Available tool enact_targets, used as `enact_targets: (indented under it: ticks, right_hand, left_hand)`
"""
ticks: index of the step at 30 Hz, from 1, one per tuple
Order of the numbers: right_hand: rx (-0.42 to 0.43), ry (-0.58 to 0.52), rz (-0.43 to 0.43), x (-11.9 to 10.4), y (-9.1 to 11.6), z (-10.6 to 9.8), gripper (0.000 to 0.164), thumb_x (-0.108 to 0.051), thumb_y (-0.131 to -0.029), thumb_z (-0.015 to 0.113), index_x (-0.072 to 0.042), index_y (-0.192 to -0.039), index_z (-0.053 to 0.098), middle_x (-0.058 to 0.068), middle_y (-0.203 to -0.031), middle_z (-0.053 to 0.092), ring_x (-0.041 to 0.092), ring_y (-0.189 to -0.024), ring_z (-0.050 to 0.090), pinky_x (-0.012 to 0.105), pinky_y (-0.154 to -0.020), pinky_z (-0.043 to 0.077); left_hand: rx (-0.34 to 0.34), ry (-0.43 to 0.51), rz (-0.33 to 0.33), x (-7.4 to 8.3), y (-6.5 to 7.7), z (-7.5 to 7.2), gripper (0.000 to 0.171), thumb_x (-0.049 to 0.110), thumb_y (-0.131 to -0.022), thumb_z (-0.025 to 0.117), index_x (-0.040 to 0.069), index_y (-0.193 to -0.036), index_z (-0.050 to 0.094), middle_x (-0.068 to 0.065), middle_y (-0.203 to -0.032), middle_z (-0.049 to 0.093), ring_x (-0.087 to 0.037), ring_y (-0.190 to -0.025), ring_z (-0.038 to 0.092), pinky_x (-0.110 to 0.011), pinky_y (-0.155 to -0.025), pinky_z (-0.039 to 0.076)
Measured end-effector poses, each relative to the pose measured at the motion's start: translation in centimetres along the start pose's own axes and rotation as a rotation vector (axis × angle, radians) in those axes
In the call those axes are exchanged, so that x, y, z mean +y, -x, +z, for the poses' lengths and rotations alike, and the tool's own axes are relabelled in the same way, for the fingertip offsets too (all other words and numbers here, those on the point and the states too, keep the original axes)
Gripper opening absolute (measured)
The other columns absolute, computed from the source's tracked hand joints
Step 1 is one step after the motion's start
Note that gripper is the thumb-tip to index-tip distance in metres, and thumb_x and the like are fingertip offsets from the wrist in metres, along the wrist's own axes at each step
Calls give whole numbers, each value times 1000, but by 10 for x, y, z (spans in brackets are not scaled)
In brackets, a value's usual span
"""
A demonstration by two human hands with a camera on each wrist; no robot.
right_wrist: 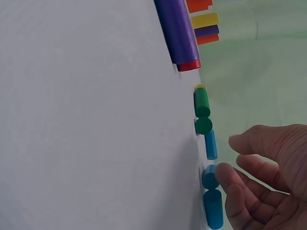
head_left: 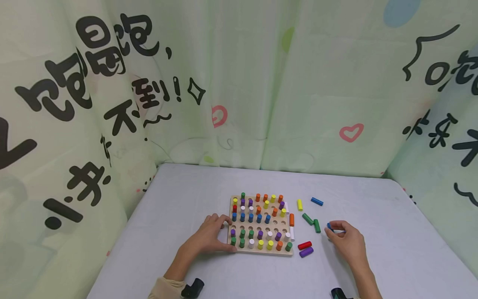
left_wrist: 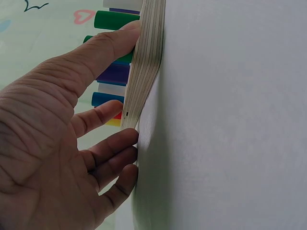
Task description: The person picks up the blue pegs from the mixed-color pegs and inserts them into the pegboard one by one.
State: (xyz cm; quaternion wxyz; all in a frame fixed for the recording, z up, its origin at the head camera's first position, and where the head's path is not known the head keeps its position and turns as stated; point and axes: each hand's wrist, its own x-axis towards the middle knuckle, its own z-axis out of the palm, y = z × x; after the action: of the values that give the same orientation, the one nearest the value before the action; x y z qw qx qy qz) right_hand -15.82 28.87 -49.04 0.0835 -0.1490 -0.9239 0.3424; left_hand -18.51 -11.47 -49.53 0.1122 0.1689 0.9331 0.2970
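A wooden pegboard (head_left: 261,252) with rows of coloured pegs and some bare holes lies on the table. My left hand (head_left: 210,233) holds its near left corner, thumb at the front edge and index finger at the left side. In the left wrist view the thumb lies against the layered wood edge (left_wrist: 146,57). To the right of the board, my right hand (head_left: 345,237) is low over the table beside blue pegs. In the right wrist view a fingertip is right at one blue peg (right_wrist: 210,178), another blue peg (right_wrist: 213,209) lies below it, and the thumb stands apart.
Loose pegs lie between board and right hand: yellow (head_left: 300,204), blue (head_left: 317,201), two green (head_left: 308,219), red (head_left: 304,245) and purple (head_left: 306,252). Orange (head_left: 291,219) and white (head_left: 292,234) pegs lie along the board's right side. Printed curtains (head_left: 306,104) surround the white table (head_left: 194,187).
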Motion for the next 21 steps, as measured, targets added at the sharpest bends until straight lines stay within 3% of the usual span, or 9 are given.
enact_targets:
  ticks: [14, 21]
  right_hand:
    - [-5, 20, 6, 4, -2, -2, 36, -15, -91, 75, 6, -118, 64, 28, -114, 69, 30, -83, 67, 27, -62, 47]
    - [-28, 81, 22, 4, -4, 1, 33, -12, -90, 75, 7, -117, 65, 24, -103, 71, 29, -82, 63, 25, -63, 43]
  left_hand:
    - [6, -3, -6, -1, 0, 1, 73, 52, -70, 91, 22, -126, 56, -1, -107, 51, -22, -106, 46, -44, -87, 50]
    - [2, -4, -6, -1, 1, 1, 74, 53, -70, 91, 21, -127, 56, -1, -107, 51, -21, -106, 46, -44, -86, 50]
